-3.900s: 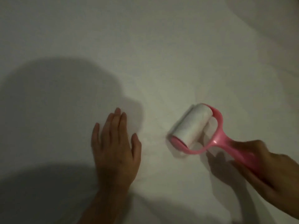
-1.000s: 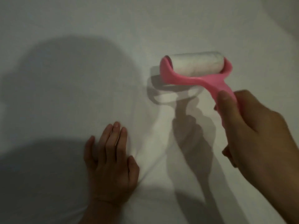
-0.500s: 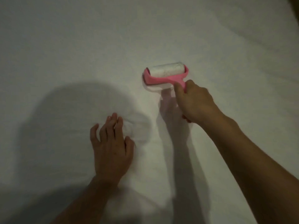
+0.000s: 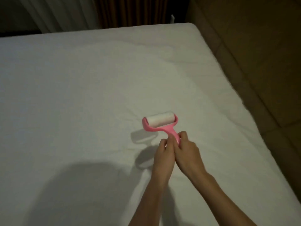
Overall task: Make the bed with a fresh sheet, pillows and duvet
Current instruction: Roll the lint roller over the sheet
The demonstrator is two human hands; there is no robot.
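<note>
The pink handle of the lint roller (image 4: 160,122) is pinched by both the left hand (image 4: 163,152) and the right hand (image 4: 185,149) above the sheet (image 4: 81,95), which could be puckered if dragged hard.

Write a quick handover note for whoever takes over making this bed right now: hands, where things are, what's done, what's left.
Left hand and right hand: both grip the pink handle of the lint roller, held together over the bed.
Lint roller: its white roll points away from the person, above the middle of the sheet.
Sheet: white, spread over the mattress up to the far right corner, with light creases.
Done: the sheet is on.
Left: no pillows or duvet in view; both are yet to go on.
</note>
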